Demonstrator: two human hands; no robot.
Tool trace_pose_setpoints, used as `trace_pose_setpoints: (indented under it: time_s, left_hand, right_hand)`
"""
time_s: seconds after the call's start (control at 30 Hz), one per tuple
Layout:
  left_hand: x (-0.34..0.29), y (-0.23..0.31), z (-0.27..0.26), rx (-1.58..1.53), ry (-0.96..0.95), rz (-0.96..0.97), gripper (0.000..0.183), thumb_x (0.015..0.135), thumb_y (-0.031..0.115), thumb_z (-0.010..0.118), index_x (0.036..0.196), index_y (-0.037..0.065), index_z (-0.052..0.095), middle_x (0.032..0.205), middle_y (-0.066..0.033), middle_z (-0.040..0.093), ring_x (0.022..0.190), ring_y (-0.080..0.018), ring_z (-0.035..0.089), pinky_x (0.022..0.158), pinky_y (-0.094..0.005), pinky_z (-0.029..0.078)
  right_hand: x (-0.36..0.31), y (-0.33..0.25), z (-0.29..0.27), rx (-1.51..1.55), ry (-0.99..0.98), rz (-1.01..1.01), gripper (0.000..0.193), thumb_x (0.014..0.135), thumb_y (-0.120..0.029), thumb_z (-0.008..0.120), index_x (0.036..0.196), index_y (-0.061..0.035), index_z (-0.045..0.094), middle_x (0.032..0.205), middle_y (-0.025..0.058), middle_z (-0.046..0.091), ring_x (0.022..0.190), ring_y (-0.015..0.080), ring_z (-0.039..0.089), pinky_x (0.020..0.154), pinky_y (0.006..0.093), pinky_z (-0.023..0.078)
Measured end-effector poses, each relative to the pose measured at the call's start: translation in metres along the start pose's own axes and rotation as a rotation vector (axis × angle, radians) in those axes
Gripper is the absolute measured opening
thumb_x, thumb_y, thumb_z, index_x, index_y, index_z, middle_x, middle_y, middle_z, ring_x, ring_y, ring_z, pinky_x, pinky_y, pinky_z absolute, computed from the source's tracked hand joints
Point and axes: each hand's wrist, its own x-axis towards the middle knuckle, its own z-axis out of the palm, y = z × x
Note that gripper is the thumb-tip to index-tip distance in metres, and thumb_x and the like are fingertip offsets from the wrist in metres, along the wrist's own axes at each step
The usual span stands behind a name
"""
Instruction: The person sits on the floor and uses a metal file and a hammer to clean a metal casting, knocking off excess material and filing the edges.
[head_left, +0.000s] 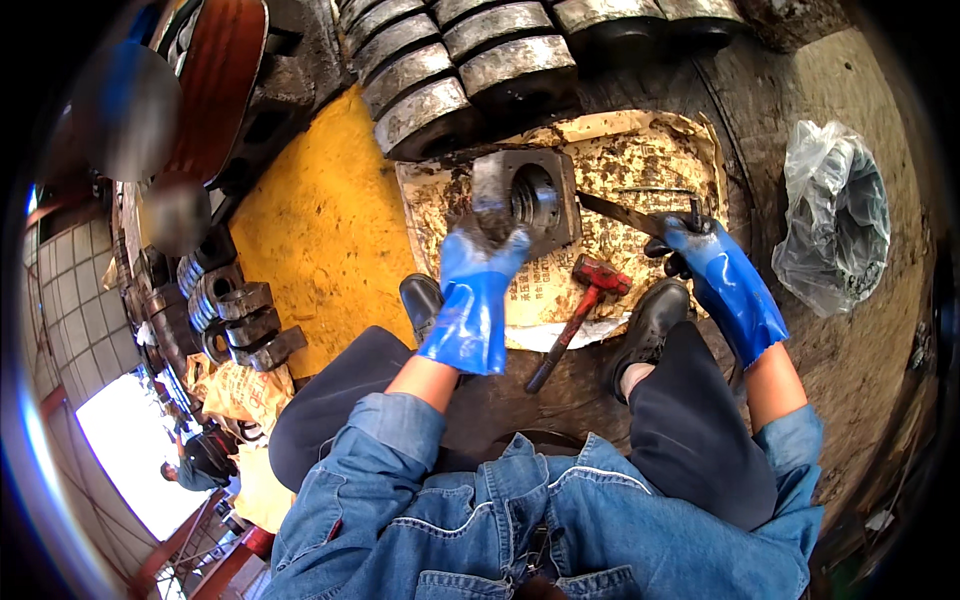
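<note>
Bored metal block (502, 188) on stained paper (655, 150): left hand (480, 255) grasps its near edge, right hand (705, 255) a flat bar (616, 212). Bracing the block firmly, left hand clear of the bar's tip, should aid control.

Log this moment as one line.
blue-gloved left hand: touching squarish grey metal block; right hand: holding flat dark tool; red hammer: lying nearby
</note>
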Motion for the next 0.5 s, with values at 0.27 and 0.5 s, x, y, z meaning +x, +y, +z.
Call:
trace_pose_setpoints:
  time_s: [0.27, 0.5]
  left_hand:
    - [-0.023, -0.007, 0.087, 0.038, 0.037, 0.149, 0.086, 0.077, 0.053, 0.073, 0.134, -0.004, 0.046, 0.124, -0.0222, 0.058, 0.110, -0.0351, 0.059, 0.092, -0.0430, 0.050]
    - [-0.025, 0.024, 0.062, 0.315, 0.002, 0.111, 0.086, 0.074, 0.058, 0.073, 0.128, -0.006, 0.052, 0.105, -0.0164, 0.065, 0.093, -0.0268, 0.064, 0.075, -0.0368, 0.053]
  right_hand:
    - [-0.011, -0.035, -0.027, 0.120, 0.186, -0.172, 0.031, 0.096, -0.020, 0.061, 0.122, -0.0031, 0.063, 0.092, 0.0090, 0.074, 0.059, 0.0084, 0.052, 0.054, 0.0227, 0.040]
    - [-0.048, -0.147, 0.027, -0.152, 0.168, -0.215, 0.027, 0.096, -0.024, 0.063, 0.114, -0.0052, 0.068, 0.086, 0.0049, 0.073, 0.057, 0.0065, 0.053, 0.051, 0.0206, 0.041]
